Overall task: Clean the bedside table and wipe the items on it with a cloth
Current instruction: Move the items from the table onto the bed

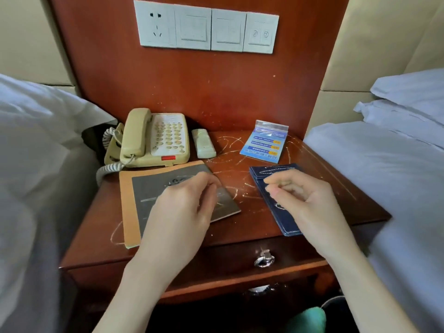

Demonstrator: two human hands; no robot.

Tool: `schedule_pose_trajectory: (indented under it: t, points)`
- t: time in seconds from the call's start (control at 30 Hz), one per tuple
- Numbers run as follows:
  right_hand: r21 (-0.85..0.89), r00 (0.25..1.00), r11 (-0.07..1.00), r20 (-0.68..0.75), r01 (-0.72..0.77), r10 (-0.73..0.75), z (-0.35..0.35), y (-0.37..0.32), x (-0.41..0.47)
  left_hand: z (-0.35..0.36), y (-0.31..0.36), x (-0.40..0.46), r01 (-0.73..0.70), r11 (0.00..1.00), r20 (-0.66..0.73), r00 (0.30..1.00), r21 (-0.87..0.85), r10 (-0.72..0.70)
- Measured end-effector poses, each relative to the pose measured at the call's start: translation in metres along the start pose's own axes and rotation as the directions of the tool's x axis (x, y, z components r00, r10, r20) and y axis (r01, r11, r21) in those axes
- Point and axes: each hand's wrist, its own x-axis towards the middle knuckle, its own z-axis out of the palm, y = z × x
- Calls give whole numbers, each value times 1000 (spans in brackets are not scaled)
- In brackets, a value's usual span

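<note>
Reddish-brown wood makes up the bedside table [240, 227], whose top is streaked with pale scribbled marks and specks. At its back left corner sits a cream telephone [153, 138] with the handset in its cradle and a coiled cord [108, 164] trailing off the left edge. Just right of the phone lies a small pale remote control [203, 143]. Near the back right corner a blue printed card in a clear stand [264, 141] leans backward.

Along the front left part lies a grey booklet [153, 188] on top of an orange folder [126, 200]; both carry scribbled marks. The left hand [182, 207] hovers over the booklet with its fingers loosely curled, grasping nothing. By the front right edge lies a dark blue folder [266, 200], also marked, and the right hand [302, 200] is over it, fingers loosely bent and holding nothing that can be seen.

Below the top, a drawer front carries a metal ring pull [264, 259]. Something teal and soft [310, 318] shows at the bottom, below the table; whether it is a cloth cannot be told. White bedding [396, 164] flanks the table on both sides, and a row of wall switches [206, 27] is mounted on the wooden panel behind.
</note>
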Motion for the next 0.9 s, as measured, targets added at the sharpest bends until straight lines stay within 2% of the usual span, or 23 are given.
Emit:
schedule_pose_trajectory:
  t: [0.13, 0.27, 0.4, 0.47, 0.63, 0.77, 0.9]
  points:
    - [-69, 994, 998, 107, 0, 7, 29, -7, 14, -27, -22, -1, 68, 992, -39, 997, 106, -64]
    - [-218, 968, 976, 249, 18, 38, 50, -8, 24, -47, -45, -4, 205, 946, -131, 976, 250, -176]
    - [-398, 948, 917, 302, 31, 99, 61, -3, 27, -62, -64, -8, 351, 782, -127, 933, 514, -335]
    - [-446, 948, 895, 295, 27, 118, 65, -1, 28, -66, -70, -7, 378, 730, -101, 914, 569, -394]
    - [-468, 940, 884, 304, 4, 157, 71, -2, 28, -64, -75, -2, 380, 795, 6, 901, 473, -435]
    - [-445, 934, 895, 303, -37, 190, 72, -4, 30, -64, -83, -1, 406, 885, 74, 899, 227, -431]
    - [-417, 936, 907, 295, -56, 194, 73, -3, 29, -61, -88, 1, 413, 910, -5, 911, -44, -413]
